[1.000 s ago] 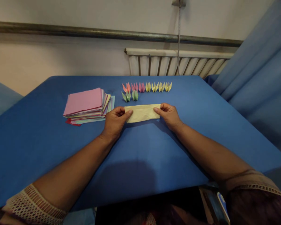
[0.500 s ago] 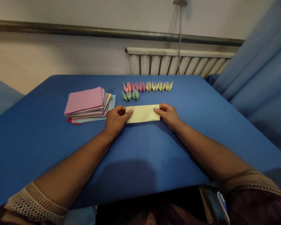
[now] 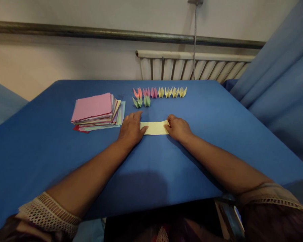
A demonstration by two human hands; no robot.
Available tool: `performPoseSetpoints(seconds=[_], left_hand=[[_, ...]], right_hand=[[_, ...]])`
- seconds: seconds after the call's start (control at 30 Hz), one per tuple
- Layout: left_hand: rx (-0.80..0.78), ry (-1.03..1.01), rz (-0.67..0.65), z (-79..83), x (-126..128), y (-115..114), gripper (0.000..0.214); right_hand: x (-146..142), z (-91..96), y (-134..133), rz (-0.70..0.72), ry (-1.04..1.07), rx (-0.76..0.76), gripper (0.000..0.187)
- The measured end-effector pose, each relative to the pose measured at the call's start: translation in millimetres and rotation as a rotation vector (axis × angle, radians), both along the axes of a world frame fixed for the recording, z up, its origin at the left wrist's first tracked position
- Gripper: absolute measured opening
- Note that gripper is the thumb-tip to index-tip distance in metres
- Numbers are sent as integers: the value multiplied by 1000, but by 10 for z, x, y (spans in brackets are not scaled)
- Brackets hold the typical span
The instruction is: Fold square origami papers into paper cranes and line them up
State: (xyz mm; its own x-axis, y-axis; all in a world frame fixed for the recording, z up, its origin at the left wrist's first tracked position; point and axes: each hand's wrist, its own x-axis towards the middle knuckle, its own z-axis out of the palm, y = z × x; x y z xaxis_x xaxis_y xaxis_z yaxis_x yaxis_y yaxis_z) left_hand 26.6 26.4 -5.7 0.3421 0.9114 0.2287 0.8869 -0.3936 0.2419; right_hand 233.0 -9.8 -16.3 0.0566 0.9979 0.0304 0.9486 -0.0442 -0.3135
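Observation:
A pale yellow paper strip [image 3: 155, 128], folded narrow, lies flat on the blue table [image 3: 53, 148]. My left hand [image 3: 131, 128] rests palm down over its left end, fingers stretched flat and thumb on the paper. At the strip's right end my right hand [image 3: 178, 127] presses down with its fingers curled, covering that end.
A stack of coloured paper squares [image 3: 94, 111], pink on top, sits to the left. Behind the strip stands a row of small folded paper pieces [image 3: 160, 92] in pink and yellow, with two green ones [image 3: 140, 101] in front. A radiator [image 3: 192, 65] and blue curtain [image 3: 280, 70] lie beyond.
The yellow paper was held up by both ends as a taller rectangle; now it is a narrower strip flat on the table, with both hands pressing on it.

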Motion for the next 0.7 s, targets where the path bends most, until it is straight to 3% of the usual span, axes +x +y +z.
performPoseSetpoints(seconds=[0.07, 0.17, 0.23, 0.33, 0.43, 0.53, 0.7], left_hand=[[99, 32, -163, -25, 2, 2, 44], [-19, 119, -527, -54, -28, 22, 36], [-88, 164, -647, -42, -65, 18, 40], [-96, 249, -679, 25, -114, -44, 41], [-106, 303, -685, 89, -126, -124, 41], [-135, 278, -707, 108, -123, -150, 43], [-240, 219, -681, 196, -221, -96, 40]], right_hand=[[1, -14, -1, -6, 26, 6, 28], [24, -31, 6, -9, 61, 10, 36], [38, -30, 6, -7, 66, 22, 38], [14, -3, -37, 10, 12, 122, 40], [-81, 17, -165, 151, -78, 264, 37], [-183, -10, -343, 444, -41, 159, 32], [-189, -68, -530, 548, -32, 130, 44]])
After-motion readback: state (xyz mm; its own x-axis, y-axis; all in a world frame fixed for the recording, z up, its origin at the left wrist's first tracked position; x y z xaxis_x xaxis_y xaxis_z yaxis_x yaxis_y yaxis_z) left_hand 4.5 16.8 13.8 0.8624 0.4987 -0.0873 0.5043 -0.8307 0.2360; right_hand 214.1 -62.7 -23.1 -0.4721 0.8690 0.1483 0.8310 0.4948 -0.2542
